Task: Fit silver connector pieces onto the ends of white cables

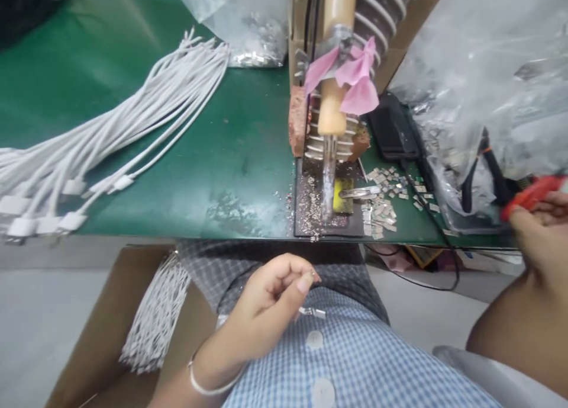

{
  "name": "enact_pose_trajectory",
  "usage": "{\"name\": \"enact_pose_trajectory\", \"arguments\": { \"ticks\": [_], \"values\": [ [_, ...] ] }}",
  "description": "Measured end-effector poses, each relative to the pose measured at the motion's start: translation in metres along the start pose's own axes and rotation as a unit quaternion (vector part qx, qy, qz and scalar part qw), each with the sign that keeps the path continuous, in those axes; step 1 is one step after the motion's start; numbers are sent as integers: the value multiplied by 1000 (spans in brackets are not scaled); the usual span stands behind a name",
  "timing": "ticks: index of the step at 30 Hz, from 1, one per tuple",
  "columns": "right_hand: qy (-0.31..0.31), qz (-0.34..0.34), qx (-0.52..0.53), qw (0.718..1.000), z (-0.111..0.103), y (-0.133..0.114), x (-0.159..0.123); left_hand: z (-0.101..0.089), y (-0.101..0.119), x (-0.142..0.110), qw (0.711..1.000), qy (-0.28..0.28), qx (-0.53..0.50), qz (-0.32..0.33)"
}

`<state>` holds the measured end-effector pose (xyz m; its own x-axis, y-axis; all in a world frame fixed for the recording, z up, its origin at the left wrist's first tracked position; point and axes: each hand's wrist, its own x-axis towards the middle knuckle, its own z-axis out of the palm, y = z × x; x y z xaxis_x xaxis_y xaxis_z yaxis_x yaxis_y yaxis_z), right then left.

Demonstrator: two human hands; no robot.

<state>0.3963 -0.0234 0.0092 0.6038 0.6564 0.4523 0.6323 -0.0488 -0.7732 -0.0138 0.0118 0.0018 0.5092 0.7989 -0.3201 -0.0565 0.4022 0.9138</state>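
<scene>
Bench point(133, 70) has a green mat top. Left side: bundle of white cables point(110, 129), connector ends near the front edge. Back centre: clear bag of metal parts point(252, 29), beside a soldering iron stand point(328, 100) propped on brick pieces. In front of the stand: dark plate point(310, 206) covered in solder debris, with a yellow sponge point(342, 196). To its right: loose small metal shells point(384, 201), tweezers point(360, 192), black phone point(393, 129), large clear plastic bag point(488, 70).
</scene>
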Motion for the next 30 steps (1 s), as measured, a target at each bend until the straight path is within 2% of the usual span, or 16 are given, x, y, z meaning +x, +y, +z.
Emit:
{"name": "enact_pose_trajectory", "arguments": {
  "ticks": [2,3,4,5,6,7,8,9,11,15,18,24,30],
  "values": [
    [41,-2,25,999,0,-15,-19,0,0,0,1000,1,-17,-15],
    [16,-6,24,1000,2,-25,-30,0,0,0,1000,-4,-26,-17],
    [-65,2,18,998,7,-36,-42,1,0,0,999,-13,-34,-18],
    [-137,-44,36,989,15,-47,-55,2,0,-1,999,-19,-41,-20],
    [-270,-108,82,953,25,-58,-67,3,1,-1,998,-21,-46,-22],
    [-383,-148,120,904,37,-68,-79,4,1,-2,998,-18,-48,-26],
    [-453,-172,140,863,50,-77,-90,5,2,-3,998,-8,-47,-30],
    [-482,-176,138,847,63,-83,-99,5,3,-4,999,5,-43,-34],
    [-500,-189,159,830,87,-92,-115,6,4,-8,999,29,-27,-36],
    [-484,-200,187,831,111,-94,-132,4,2,-13,998,38,-24,-35],
    [-485,-214,164,832,117,-92,-135,1,-3,-16,998,47,-28,-39],
    [-508,-239,151,814,119,-93,-132,-3,-7,-18,998,39,-37,-41],
    [-474,-298,86,824,115,-95,-128,-2,-3,-17,999,41,-14,-32]
  ]
}}
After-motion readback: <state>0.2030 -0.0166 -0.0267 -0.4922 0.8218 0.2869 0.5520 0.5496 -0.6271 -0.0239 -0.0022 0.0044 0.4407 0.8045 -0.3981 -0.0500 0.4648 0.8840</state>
